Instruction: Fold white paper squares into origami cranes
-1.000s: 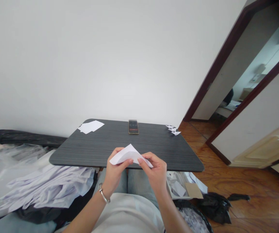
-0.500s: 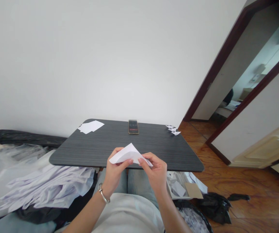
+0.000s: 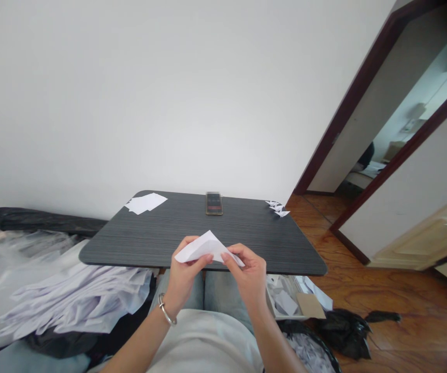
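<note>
A folded white sheet of paper point(image 3: 208, 244), its peak pointing away from me, is held over the near edge of the dark table point(image 3: 184, 220). My left hand point(image 3: 186, 267) pinches its left part, thumb on the near side and fingers behind. On the right part, my right hand point(image 3: 246, 264) grips the paper between thumb and fingers. Flat white sheets point(image 3: 147, 202) lie at the table's far left corner. Several small folded paper pieces point(image 3: 277, 208) sit in a row at the far right corner. A phone point(image 3: 214, 203) rests at the back middle.
A white wall point(image 3: 207, 103) rises behind the table. To the left lies a heap of white cloth-like material point(image 3: 87, 295). At right below the table are a box of papers point(image 3: 285, 303), black plastic bags point(image 3: 343, 331) and a wooden floor. A doorway opens beyond.
Almost nothing differs. The paper's peak has dipped very slightly and my right hand has shifted a touch to the left; both hands keep their hold.
</note>
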Available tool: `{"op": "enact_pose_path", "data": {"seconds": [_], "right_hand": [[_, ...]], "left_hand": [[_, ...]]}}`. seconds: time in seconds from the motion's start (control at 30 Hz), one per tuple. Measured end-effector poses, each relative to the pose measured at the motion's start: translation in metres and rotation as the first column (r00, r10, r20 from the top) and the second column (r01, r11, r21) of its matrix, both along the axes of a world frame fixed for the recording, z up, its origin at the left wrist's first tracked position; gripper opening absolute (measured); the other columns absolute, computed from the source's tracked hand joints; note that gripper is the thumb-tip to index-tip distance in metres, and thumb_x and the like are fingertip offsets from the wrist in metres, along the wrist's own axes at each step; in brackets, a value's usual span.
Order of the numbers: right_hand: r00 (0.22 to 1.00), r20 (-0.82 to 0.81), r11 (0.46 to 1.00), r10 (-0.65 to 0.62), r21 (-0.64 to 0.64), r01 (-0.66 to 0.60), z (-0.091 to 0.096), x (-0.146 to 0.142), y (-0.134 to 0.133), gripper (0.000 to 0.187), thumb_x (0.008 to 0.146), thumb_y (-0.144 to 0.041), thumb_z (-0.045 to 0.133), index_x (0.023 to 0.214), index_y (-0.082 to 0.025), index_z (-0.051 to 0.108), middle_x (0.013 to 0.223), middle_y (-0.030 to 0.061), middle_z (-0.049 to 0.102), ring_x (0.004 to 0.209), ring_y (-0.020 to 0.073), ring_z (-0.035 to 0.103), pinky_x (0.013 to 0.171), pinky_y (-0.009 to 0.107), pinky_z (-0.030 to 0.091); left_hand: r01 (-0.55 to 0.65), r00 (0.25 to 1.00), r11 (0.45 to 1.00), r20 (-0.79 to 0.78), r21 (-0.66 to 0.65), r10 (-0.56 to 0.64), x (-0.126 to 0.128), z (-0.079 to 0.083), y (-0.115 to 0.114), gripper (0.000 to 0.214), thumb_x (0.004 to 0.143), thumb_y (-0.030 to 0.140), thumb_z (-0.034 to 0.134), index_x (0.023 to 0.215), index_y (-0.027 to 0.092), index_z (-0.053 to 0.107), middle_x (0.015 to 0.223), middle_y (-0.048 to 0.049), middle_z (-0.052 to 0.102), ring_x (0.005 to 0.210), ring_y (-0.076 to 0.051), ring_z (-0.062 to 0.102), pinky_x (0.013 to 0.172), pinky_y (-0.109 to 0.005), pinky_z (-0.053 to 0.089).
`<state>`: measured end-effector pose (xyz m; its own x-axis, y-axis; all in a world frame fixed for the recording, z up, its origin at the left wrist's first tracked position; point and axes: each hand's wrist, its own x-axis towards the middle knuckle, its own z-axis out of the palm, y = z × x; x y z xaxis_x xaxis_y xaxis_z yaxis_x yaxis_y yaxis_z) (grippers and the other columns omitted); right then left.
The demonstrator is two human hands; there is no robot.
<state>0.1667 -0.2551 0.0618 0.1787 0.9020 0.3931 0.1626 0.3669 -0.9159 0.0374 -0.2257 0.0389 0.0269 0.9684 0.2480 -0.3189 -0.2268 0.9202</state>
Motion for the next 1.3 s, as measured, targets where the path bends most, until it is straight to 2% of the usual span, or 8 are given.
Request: {"op": "enact_pose_path", "data": {"seconds": [0.27,0.47,0.63,0.9,1.3], "right_hand": [[0.995,-0.099,0.999,-0.015,-0.049,0.01,-0.011,-0.002,0.011,0.017,0.072,-0.027,0.06,0.062,-0.014,0.06,0.052,-0.0021,0.053,0.051,0.011,0.047,0.05,0.022,0.037],[0.946,-0.322,0.997,0.043,-0.054,-0.063,-0.018,-0.003,0.019,0.016,0.069,-0.028,0.063,0.06,-0.015,0.06,0.052,-0.0018,0.057,0.049,0.0107,0.05,0.049,0.022,0.041],[0.901,-0.43,0.994,0.053,-0.068,-0.09,-0.022,-0.005,0.021,0.016,0.067,-0.028,0.066,0.059,-0.015,0.061,0.052,-0.0019,0.058,0.047,0.0103,0.05,0.048,0.022,0.041],[0.882,-0.465,0.986,0.077,-0.094,-0.136,-0.026,-0.002,0.022,0.015,0.068,-0.027,0.065,0.06,-0.015,0.06,0.052,-0.0025,0.058,0.049,0.0101,0.049,0.05,0.022,0.038],[0.875,-0.482,0.992,0.044,-0.083,-0.095,-0.023,-0.004,0.02,0.016,0.068,-0.028,0.066,0.061,-0.015,0.059,0.055,-0.002,0.056,0.052,0.0108,0.049,0.052,0.023,0.041]], "left_hand": [[0.003,1.0,1.0,-0.02,-0.018,-0.003,0.0,-0.001,0.002,0.031,0.061,0.016,0.071,0.086,0.016,0.052,0.072,0.0036,0.057,0.062,-0.009,0.053,0.056,-0.018,0.046],[0.0,1.0,0.999,0.029,-0.035,0.001,0.0,-0.001,0.003,0.03,0.061,0.017,0.07,0.086,0.016,0.052,0.073,0.0035,0.057,0.064,-0.01,0.053,0.057,-0.018,0.046],[-0.008,1.0,0.999,-0.003,-0.033,0.008,0.0,0.004,0.001,0.021,0.061,0.019,0.07,0.077,0.013,0.056,0.068,0.0027,0.057,0.062,-0.01,0.054,0.057,-0.019,0.046],[-0.018,1.0,0.998,-0.022,-0.061,0.017,0.0,0.012,-0.002,0.017,0.063,0.021,0.068,0.062,0.012,0.054,0.058,0.0034,0.055,0.056,-0.009,0.053,0.053,-0.018,0.045],[-0.028,1.0,0.996,0.011,-0.086,0.029,0.0,0.01,-0.003,0.017,0.063,0.023,0.069,0.071,0.011,0.06,0.067,-0.0001,0.064,0.062,-0.012,0.059,0.059,-0.022,0.05]]}}
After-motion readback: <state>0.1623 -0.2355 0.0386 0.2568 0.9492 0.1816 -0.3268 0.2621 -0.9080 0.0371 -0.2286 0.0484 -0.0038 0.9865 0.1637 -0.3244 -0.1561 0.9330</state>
